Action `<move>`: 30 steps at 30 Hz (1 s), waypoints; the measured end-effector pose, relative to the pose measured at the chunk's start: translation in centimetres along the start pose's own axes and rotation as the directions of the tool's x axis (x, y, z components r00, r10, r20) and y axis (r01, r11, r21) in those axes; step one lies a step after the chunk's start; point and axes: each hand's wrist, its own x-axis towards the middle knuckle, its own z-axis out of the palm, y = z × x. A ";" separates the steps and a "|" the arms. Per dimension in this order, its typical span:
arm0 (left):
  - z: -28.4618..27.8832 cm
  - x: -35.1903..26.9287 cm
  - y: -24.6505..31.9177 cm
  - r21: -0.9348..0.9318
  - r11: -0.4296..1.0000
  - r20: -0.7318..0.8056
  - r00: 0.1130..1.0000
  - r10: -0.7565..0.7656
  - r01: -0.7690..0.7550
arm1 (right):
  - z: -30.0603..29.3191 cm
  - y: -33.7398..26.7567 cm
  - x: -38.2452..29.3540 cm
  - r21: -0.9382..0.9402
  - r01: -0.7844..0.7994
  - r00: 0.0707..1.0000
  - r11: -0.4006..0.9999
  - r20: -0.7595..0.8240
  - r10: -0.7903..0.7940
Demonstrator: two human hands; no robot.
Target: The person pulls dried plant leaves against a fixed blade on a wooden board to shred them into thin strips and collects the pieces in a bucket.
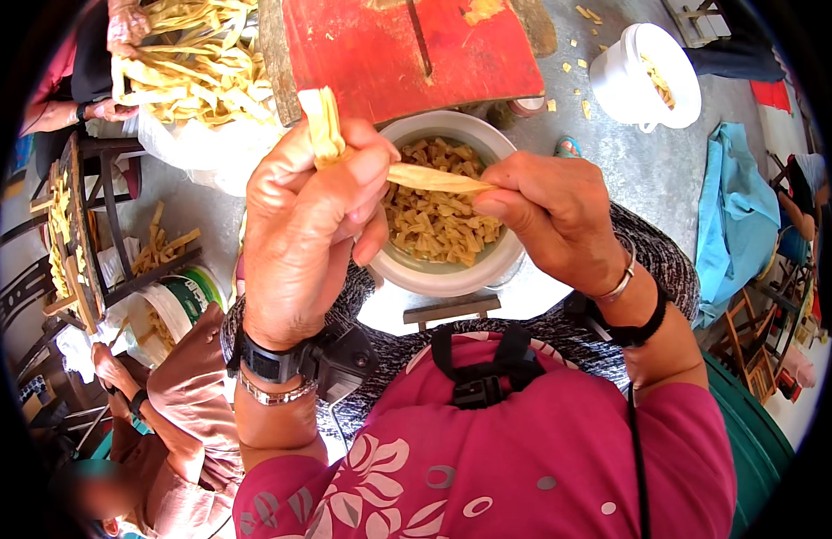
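A pale yellow food strip, perhaps tofu skin (437, 178), is stretched between both hands above a round white tub (449, 286). My left hand (315, 209) grips its folded, bundled end, which sticks up past the fingers. My right hand (550, 209) pinches the other end between thumb and forefinger. In the tub lie many short yellow-brown knotted pieces (449, 229); the hands and the strip hide part of them. A red board (402, 60) with a dark slot is just beyond the tub.
Long yellow strips (200, 74) are heaped at the upper left beside a co-worker's hands. A white bucket (618, 74) with more pieces stands at the upper right, near scraps on the floor. Another co-worker sits at lower left by a green-and-white bucket (190, 296). Blue cloth (732, 215) hangs at right.
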 end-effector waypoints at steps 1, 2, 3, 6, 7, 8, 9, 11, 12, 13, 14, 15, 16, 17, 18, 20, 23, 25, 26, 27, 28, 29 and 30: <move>0.1 -0.1 0.1 0.021 1.000 -0.038 0.999 0.021 -0.020 | -0.2 0.1 0.0 -0.018 0.012 1.000 1.000 0.012 -0.012; 0.4 -0.2 0.2 0.044 0.998 -0.076 0.996 0.042 -0.039 | -0.3 0.1 0.1 -0.026 0.029 0.999 0.999 0.018 -0.029; 0.6 -0.3 0.1 0.065 0.996 -0.111 0.992 0.062 -0.055 | -0.6 0.3 0.0 -0.036 0.044 0.999 0.998 0.023 -0.043; -0.2 -0.2 -0.3 0.061 0.995 -0.013 0.997 0.080 -0.079 | -0.4 0.8 -0.3 -0.019 0.129 0.991 0.992 -0.045 -0.129; -0.4 -0.1 -0.4 0.064 0.994 0.023 0.996 0.087 -0.089 | -0.3 1.0 -0.4 -0.011 0.163 0.983 0.987 -0.082 -0.163; -0.7 0.0 -0.4 0.067 0.993 0.060 0.994 0.092 -0.096 | -0.4 1.0 -0.3 -0.055 0.164 0.984 0.985 -0.065 -0.167; -0.2 -0.1 -0.4 0.140 0.980 0.032 0.990 0.139 -0.142 | -0.7 0.9 -0.3 -0.106 0.162 0.985 0.981 -0.045 -0.168; -0.3 -0.2 -0.7 0.316 0.926 0.117 0.977 0.176 -0.205 | -1.1 1.2 -0.6 -0.214 0.178 0.981 0.960 -0.040 -0.191; -0.3 -0.5 -0.4 0.344 0.920 0.141 0.979 0.149 -0.190 | -1.2 1.4 -0.7 -0.266 0.203 0.972 0.942 -0.057 -0.226; -0.4 -0.8 0.2 0.347 0.927 0.193 0.978 0.080 -0.145 | -1.4 1.5 -0.8 -0.318 0.227 0.962 0.921 -0.073 -0.262; -0.7 -0.9 -0.1 0.301 0.941 0.250 0.965 0.081 -0.157 | -1.9 1.4 -1.0 -0.380 0.219 0.965 0.899 -0.050 -0.256; -1.0 -1.1 0.2 0.293 0.944 0.314 0.948 0.052 -0.150 | -2.1 1.3 -0.8 -0.388 0.271 0.951 0.881 -0.034 -0.308; -1.2 -1.2 0.4 0.283 0.949 0.382 0.924 0.020 -0.137 | -2.2 1.4 -0.7 -0.394 0.324 0.933 0.860 -0.016 -0.359; -1.2 -1.2 0.8 0.303 0.948 0.457 0.888 -0.053 -0.099 | -2.3 1.0 -0.6 -0.399 0.379 0.912 0.835 0.004 -0.411; -1.1 -1.4 1.0 0.386 0.918 0.468 0.877 -0.108 -0.093 | -2.2 0.5 -0.5 -0.422 0.356 0.923 0.834 0.019 -0.384; -0.5 -1.9 0.6 0.370 0.929 0.426 0.886 -0.184 0.015 | -2.0 -1.0 -0.7 -0.469 0.316 0.942 0.824 0.049 -0.333; 1.4 -4.7 0.4 0.431 0.902 0.291 0.944 -0.158 0.018 | -1.2 -2.6 -1.3 -0.455 0.444 0.891 0.772 0.128 -0.436; 0.9 -6.2 -0.4 0.511 0.857 0.353 0.924 -0.144 -0.061 | -0.6 -3.6 -1.9 -0.424 0.497 0.866 0.757 0.181 -0.467; 1.1 -6.8 -0.6 0.543 0.839 0.328 0.930 -0.167 -0.041 | -0.3 -4.2 -2.2 -0.410 0.513 0.858 0.754 0.207 -0.471; 1.5 -7.4 -1.0 0.567 0.823 0.304 0.933 -0.191 -0.016 | -0.1 -4.7 -2.8 -0.398 0.525 0.851 0.753 0.239 -0.467; 2.1 -8.0 -1.3 0.589 0.808 0.283 0.935 -0.215 0.008 | -0.3 -5.2 -3.5 -0.404 0.520 0.854 0.753 0.277 -0.441; 2.3 -8.5 -1.7 0.610 0.792 0.296 0.934 -0.199 -0.024 | -0.1 -5.6 -3.8 -0.420 0.521 0.854 0.743 0.268 -0.447; 2.5 -8.9 -2.2 0.611 0.791 0.313 0.929 -0.199 -0.037 | 0.1 -6.0 -4.4 -0.432 0.519 0.855 0.738 0.259 -0.450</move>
